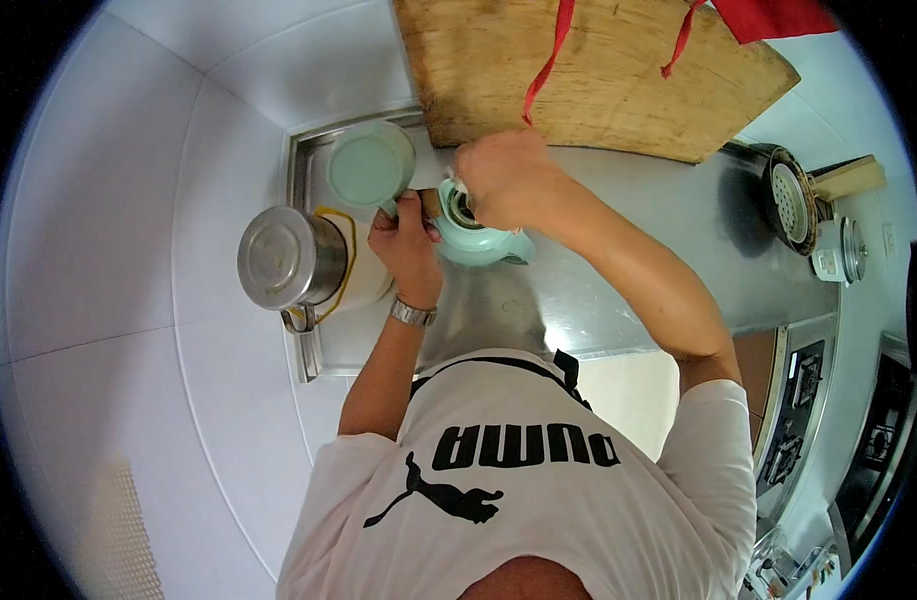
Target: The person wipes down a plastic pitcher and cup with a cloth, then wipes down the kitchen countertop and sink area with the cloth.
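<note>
A mint-green jug (476,243) stands on the metal counter, with a spout-like lip at its right and a dark round opening on top. My right hand (509,180) is closed over that opening; a small white bit shows at its fingers, too little to name. My left hand (409,245), with a metal watch (414,312) at the wrist, is closed at the jug's left side. Its fingertips meet a brown block-like piece (431,204), a stopper or a handle, I cannot tell which. Just beyond the left fingers is a mint-green round lid or cup (371,165).
A lidded steel pot (291,258) stands at the left, by a yellow-rimmed white container (364,285). A large wooden board (599,75) leans at the back, red straps (551,60) hanging before it. Far right are a wok (791,200), a small cooker (841,250) and a stove (794,410).
</note>
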### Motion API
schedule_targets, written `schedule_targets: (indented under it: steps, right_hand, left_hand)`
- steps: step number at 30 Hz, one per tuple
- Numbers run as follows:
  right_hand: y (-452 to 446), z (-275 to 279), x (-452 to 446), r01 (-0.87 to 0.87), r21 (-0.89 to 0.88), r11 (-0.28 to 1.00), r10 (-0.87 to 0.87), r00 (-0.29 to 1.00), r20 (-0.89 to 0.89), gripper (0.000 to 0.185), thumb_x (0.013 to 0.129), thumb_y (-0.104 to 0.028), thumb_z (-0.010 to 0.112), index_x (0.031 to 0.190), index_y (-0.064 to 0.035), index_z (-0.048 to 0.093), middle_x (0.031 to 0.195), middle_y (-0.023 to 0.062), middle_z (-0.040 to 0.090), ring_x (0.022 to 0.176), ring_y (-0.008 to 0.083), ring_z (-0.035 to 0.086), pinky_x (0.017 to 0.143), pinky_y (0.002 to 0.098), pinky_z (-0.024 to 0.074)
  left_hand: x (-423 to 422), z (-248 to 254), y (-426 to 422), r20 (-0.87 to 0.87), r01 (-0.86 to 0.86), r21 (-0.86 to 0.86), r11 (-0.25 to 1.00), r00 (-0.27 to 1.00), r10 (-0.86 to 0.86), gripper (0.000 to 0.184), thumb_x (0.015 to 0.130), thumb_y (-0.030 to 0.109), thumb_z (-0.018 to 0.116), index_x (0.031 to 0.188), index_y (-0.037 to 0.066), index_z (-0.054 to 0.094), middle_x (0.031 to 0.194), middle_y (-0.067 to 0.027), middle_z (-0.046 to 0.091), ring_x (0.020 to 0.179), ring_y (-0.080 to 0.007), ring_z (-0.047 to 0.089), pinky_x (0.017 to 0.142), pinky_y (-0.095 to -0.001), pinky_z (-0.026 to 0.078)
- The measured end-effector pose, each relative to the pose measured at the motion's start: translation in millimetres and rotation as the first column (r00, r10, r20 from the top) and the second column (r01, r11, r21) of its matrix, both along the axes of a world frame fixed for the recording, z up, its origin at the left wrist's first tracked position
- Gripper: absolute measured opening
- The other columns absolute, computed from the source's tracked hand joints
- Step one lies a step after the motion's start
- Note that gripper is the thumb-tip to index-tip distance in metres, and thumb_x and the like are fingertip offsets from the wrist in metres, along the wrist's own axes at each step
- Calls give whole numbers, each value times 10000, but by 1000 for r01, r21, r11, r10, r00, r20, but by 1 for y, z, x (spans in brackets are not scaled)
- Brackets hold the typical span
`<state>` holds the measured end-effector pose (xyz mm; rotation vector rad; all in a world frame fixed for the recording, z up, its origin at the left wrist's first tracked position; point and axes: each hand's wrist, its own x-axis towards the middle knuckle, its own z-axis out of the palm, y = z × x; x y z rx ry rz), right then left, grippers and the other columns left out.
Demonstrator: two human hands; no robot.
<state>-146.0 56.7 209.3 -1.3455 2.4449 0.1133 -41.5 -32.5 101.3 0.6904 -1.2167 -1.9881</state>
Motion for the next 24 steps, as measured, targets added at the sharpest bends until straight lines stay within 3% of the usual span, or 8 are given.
schedule_targets:
  steps: [4,7,10,12,13,15,21,24]
  right_hand:
    - [-2,-4,-5,-117,-60,991,116,993,-17,221,649,-116,603,847,-24,634,775,176,633,785,346,618,665,421,486]
    - [7,0,-15,-45,-127,991,63,988,141,231,641,-142,595,819,-21,679,856,189,645,817,355,624,699,414,505]
    - [26,-26,-30,-35,-305,952,81,987,139,368,668,-162,620,985,22,599,891,222,614,864,350,594,755,389,475]
    - [46,-37,-41,292,-506,811,-64,906,419,443,710,-152,629,1106,31,550,923,170,625,850,255,600,767,323,469]
    - [53,-42,-45,289,-505,814,-62,906,418,443,710,-152,629,1106,31,550,923,170,625,850,255,600,767,323,469]
    - [60,-46,-49,690,-353,632,-90,517,851,437,755,-96,608,1165,30,518,933,90,621,831,158,579,758,264,464]
    - [63,-32,-36,641,-446,625,37,546,837,362,822,-68,579,1164,33,519,950,63,623,811,102,576,699,234,473]
    - [65,-37,-31,672,-536,511,106,570,815,305,809,-106,587,1081,32,568,858,55,628,726,96,577,633,245,475]
  left_hand:
    - [1,4,2,75,-25,40,999,997,22,137,868,128,554,751,58,549,631,17,524,456,-43,396,398,-200,316]
    - [0,-2,2,40,-7,26,1000,999,6,145,871,137,557,751,58,549,633,19,521,462,-40,393,403,-200,319]
    - [0,-4,1,45,-8,-12,1000,999,9,152,873,151,564,754,58,552,633,25,522,462,-38,394,402,-201,320]
    - [1,-4,1,75,-11,-40,999,997,14,153,873,157,567,756,59,554,631,28,521,461,-37,395,399,-201,319]
    - [-1,-3,1,44,-14,3,1000,999,14,175,869,183,571,750,58,539,614,7,528,437,-55,409,383,-205,318]
    - [0,-1,1,14,-18,47,999,1000,17,200,864,208,575,744,57,524,596,-14,536,412,-73,423,366,-210,316]
    - [3,15,-2,8,-29,68,997,1000,28,194,832,207,628,759,49,542,612,-28,557,417,-82,441,370,-212,339]
    - [1,30,1,85,36,-158,987,996,-22,235,816,195,642,670,27,566,574,3,549,465,-63,468,414,-218,375]
